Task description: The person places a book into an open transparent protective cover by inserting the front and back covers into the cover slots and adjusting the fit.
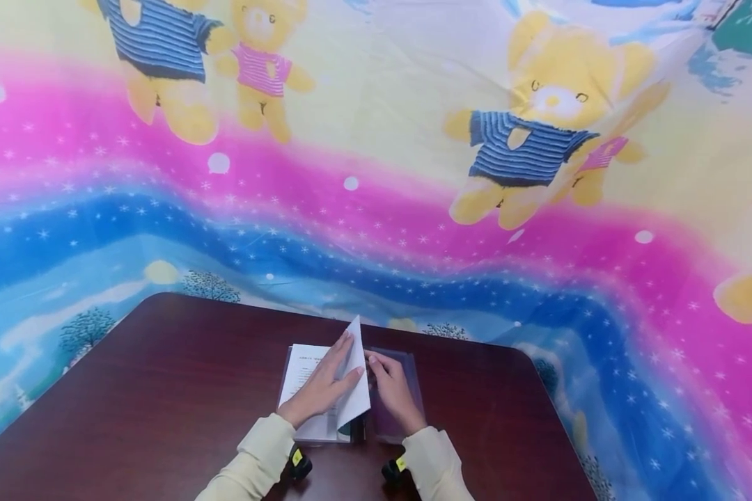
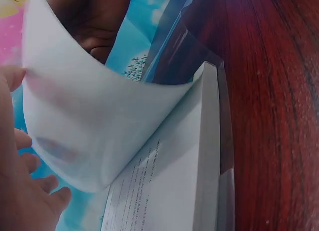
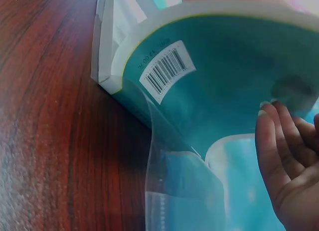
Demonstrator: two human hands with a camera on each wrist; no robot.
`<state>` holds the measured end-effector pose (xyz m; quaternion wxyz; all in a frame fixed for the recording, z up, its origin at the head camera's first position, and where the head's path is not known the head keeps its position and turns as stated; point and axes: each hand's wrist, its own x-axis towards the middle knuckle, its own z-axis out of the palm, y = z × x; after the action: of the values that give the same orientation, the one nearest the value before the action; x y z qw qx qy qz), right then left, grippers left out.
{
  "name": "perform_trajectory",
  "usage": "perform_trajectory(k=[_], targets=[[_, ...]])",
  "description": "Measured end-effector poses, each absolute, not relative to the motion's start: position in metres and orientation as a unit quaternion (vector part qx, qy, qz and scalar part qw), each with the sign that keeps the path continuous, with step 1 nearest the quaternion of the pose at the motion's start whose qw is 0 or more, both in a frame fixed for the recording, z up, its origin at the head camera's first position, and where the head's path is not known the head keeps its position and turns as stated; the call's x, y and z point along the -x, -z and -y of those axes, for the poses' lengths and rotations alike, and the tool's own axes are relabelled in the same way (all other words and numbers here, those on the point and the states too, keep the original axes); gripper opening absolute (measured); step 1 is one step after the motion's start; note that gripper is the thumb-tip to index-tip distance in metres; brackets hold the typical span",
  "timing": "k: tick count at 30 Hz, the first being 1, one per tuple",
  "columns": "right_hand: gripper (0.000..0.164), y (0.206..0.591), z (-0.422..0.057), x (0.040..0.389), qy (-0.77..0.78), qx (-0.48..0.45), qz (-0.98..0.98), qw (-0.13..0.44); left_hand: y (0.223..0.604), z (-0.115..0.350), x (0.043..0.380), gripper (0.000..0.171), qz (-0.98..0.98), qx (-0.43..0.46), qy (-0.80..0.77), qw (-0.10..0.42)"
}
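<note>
A thick paperback book (image 1: 302, 372) lies on the table with printed text facing up. Its cover (image 1: 357, 393) stands raised between the two hands, white on the inner face, teal with a barcode (image 3: 167, 71) on the outer. My left hand (image 1: 322, 384) rests its outstretched fingers against the white face. On the teal side is my right hand (image 1: 395, 395), fingers loosely extended, fingertips close to the cover. A clear plastic book jacket (image 3: 184, 191) spreads out from under the book toward the right hand, its flap separate from the raised cover.
The dark red-brown wooden table (image 1: 163, 390) has rounded far corners. Behind it hangs a colourful cloth (image 1: 376, 209) printed with bears. Black bands with yellow labels sit at both wrists, by the light sleeves (image 1: 441, 459).
</note>
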<state>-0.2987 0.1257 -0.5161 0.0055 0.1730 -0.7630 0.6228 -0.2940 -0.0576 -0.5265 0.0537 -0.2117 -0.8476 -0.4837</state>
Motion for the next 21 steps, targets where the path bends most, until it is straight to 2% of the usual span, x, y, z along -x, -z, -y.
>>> perform_trajectory(k=[10,15,18,21], targets=[[0.041,0.516,-0.136,0.300,-0.610,-0.187,0.770,-0.023,0.526,0.053,0.294,0.069,0.833,0.219,0.505,0.061],[0.040,0.517,-0.156,0.307,-0.522,-0.222,0.823,-0.039,0.525,0.051,0.294,0.065,0.834,0.217,0.503,0.061],[0.045,0.516,-0.171,0.313,-0.443,-0.243,0.862,-0.044,0.523,0.050,0.294,0.064,0.836,0.216,0.501,0.058],[0.060,0.514,-0.185,0.315,-0.378,-0.250,0.888,-0.073,0.522,0.049,0.293,0.065,0.840,0.217,0.494,0.055]])
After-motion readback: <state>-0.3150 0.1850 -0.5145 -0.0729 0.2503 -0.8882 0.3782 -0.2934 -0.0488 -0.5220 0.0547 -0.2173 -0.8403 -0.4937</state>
